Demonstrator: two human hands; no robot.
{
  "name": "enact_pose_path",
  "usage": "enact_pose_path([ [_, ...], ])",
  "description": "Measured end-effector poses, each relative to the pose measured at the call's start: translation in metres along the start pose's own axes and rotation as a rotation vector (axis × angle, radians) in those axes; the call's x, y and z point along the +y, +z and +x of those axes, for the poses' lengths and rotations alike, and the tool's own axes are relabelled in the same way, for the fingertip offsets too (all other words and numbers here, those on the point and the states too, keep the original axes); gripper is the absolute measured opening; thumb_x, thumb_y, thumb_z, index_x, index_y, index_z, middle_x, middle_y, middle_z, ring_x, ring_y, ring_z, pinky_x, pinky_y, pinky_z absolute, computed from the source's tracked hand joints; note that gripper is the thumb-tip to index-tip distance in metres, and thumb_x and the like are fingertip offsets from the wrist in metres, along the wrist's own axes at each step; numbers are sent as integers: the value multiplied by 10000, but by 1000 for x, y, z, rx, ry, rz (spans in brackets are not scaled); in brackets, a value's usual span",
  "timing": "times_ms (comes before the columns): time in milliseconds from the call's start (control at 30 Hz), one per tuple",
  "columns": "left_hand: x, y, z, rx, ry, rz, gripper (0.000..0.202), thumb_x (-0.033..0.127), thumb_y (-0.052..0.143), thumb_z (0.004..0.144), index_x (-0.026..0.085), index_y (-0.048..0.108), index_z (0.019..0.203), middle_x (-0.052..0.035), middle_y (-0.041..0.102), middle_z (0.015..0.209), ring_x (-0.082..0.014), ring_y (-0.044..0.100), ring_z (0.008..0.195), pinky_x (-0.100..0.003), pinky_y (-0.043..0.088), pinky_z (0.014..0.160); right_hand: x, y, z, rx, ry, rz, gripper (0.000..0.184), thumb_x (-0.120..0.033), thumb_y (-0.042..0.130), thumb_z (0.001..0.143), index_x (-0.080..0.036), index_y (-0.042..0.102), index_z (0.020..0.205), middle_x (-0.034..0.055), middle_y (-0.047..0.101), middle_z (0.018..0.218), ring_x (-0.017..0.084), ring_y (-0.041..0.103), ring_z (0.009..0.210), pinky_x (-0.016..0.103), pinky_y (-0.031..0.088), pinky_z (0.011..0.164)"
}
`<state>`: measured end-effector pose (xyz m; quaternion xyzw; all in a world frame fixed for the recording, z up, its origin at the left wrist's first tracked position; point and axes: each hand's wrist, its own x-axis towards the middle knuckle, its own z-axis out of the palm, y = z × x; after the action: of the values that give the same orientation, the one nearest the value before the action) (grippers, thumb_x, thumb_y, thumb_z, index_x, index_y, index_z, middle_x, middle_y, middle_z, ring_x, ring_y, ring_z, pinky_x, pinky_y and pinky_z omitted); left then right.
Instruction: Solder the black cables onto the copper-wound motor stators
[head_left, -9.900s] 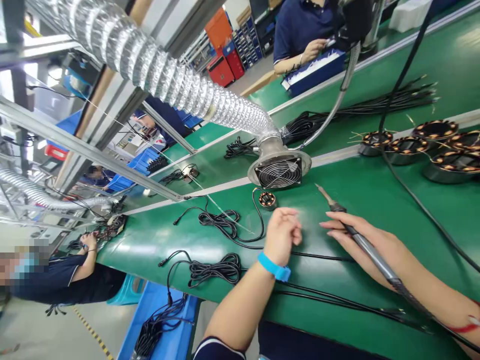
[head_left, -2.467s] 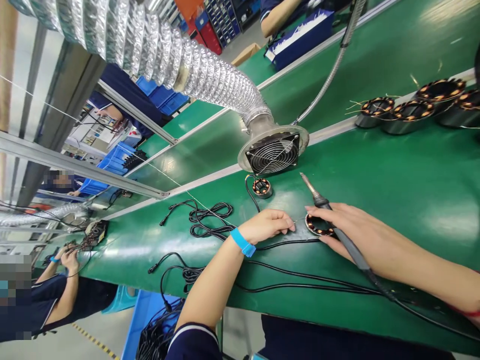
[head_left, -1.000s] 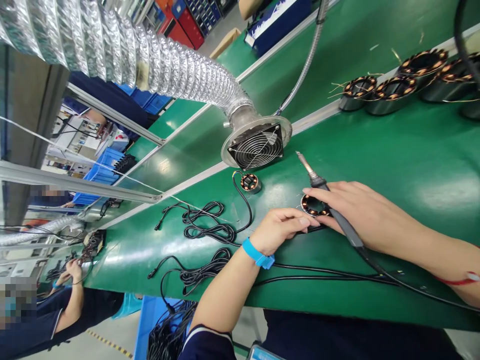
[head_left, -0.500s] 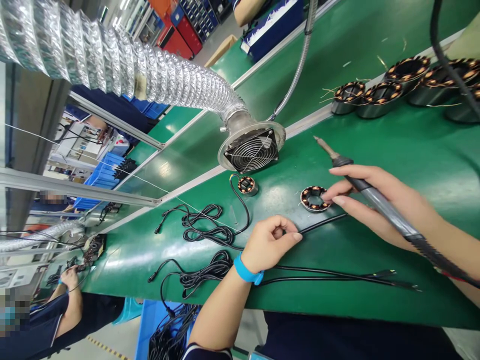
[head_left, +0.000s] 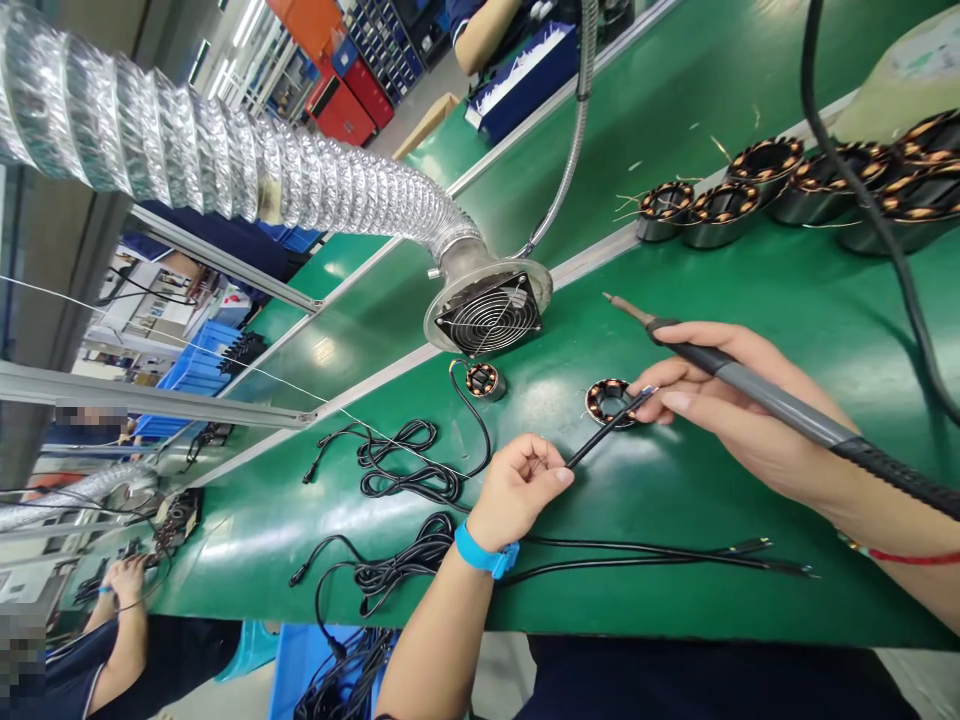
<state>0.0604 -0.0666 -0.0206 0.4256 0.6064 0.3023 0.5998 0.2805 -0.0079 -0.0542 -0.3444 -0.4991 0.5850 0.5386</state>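
Note:
My left hand (head_left: 523,488) pinches a black cable (head_left: 600,436) a short way behind its stripped end. The cable slants up to my right hand (head_left: 720,400), whose thumb and fingertips are at the thin wire ends. A soldering iron (head_left: 765,392) also lies in my right hand, its tip pointing up and left. Just behind the cable end, a motor stator (head_left: 600,402) with copper windings rests on the green bench (head_left: 555,590). Farther left, a second stator (head_left: 484,381) is joined to a black lead. Two more cables (head_left: 660,550) lie in front of my left hand, their wire ends to the right.
A fume extractor fan (head_left: 495,312) on a silver duct (head_left: 330,170) hangs over the bench. Several stators (head_left: 724,213) stand at the back right, near a dangling black cord (head_left: 862,200). Coiled cables (head_left: 409,465) lie left; a blue bin (head_left: 289,660) sits below. Co-worker's hands (head_left: 126,580) show far left.
The cable's end has swung up and left, so its stripped wires now show at my right fingertips. The whole view has shifted slightly.

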Motion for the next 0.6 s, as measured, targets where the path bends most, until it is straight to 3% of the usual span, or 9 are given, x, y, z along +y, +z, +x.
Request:
enact_pose_path([
  [267, -11, 8, -1, 29, 28, 111, 485, 576, 842, 716, 207, 528, 743, 100, 354, 554, -69, 275, 532, -258, 209, 548, 0, -8, 2, -27, 25, -116, 431, -411, 746, 899, -249, 545, 1244, 4, 710, 839, 132, 678, 670, 253, 594, 625],
  [367, -7, 13, 1, 9, 75, 68, 540, 645, 841, 699, 206, 528, 739, 70, 433, 600, -79, 332, 565, -253, 274, 564, 8, -7, -1, -105, 46, -111, 459, -436, 737, 906, -237, 541, 1270, 3, 699, 814, 130, 651, 642, 248, 576, 593],
  [467, 0, 21, 6, -17, 146, 16, 562, 744, 704, 796, 197, 580, 778, 19, 538, 684, -102, 411, 610, -274, 371, 617, 18, -3, -8, -202, 68, -91, 507, -463, 724, 916, -235, 532, 1326, -5, 686, 806, 127, 634, 603, 242, 557, 545],
  [600, 9, 32, 10, -15, 156, 102, 433, 584, 639, 926, 194, 602, 741, -1, 572, 708, -125, 483, 672, -288, 438, 705, 22, 2, -14, -221, 57, -133, 530, -488, 718, 933, -256, 530, 1370, 8, 681, 874, 135, 669, 658, 237, 571, 558],
])
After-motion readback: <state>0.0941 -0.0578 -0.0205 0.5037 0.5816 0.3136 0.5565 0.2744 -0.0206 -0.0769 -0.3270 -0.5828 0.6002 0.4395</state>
